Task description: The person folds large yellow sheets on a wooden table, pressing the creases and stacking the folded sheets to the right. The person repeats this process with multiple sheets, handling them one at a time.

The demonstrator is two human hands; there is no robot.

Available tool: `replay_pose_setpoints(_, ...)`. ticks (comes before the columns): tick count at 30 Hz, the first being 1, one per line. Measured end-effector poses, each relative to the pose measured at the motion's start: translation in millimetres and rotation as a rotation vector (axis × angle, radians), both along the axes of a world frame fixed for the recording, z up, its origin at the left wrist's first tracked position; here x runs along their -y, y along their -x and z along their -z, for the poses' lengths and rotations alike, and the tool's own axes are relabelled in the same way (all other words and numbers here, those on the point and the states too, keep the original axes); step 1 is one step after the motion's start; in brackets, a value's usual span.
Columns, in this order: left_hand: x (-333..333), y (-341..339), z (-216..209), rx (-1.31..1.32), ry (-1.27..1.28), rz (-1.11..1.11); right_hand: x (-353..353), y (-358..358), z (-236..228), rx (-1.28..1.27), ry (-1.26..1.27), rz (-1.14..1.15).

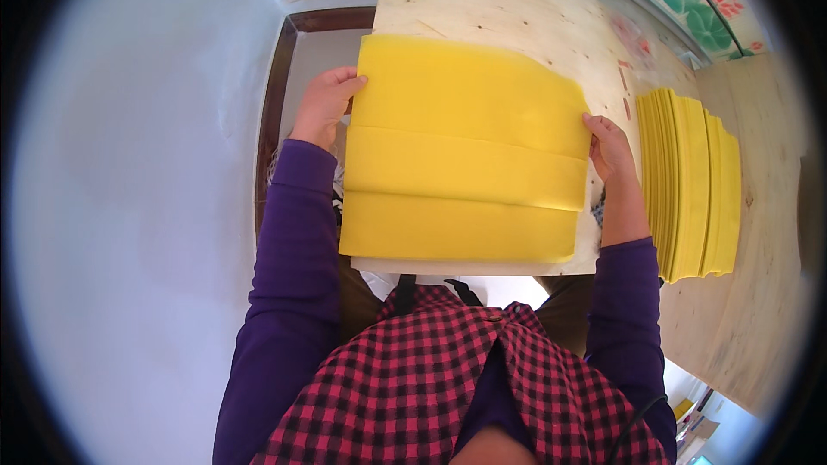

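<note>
A yellow folded sheet, looking like cloth or felt, is spread in front of me over a pale wooden tabletop. Two crosswise edges or folds run across its nearer half. My left hand pinches its left side near the far corner, thumb on top. On the opposite side, my right hand grips the right edge between thumb and fingers. The sheet's far right corner slopes away and looks slightly bent. Fingers under the sheet are hidden on both sides.
To the right, a stack of similar yellow sheets sits on a wooden surface. The pale wooden tabletop extends beyond the sheet. A white wall rises at the left, beside a dark brown frame. A floral panel is at far right.
</note>
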State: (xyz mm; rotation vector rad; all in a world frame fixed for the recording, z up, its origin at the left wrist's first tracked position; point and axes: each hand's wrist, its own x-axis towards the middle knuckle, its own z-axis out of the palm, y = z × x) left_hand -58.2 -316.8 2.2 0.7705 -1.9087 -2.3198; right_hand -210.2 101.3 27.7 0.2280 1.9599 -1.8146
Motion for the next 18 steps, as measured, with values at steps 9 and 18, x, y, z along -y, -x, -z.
replay_pose_setpoints(9,1.5,-0.4,2.2,0.006,0.003,0.001,-3.1,-0.6,6.5,-0.065,-0.140,-0.010)
replay_pose_setpoints(18,-1.9,-0.1,-0.8,0.001,0.008,-0.009,-4.9,-1.1,9.4,-0.092,-0.146,0.020)
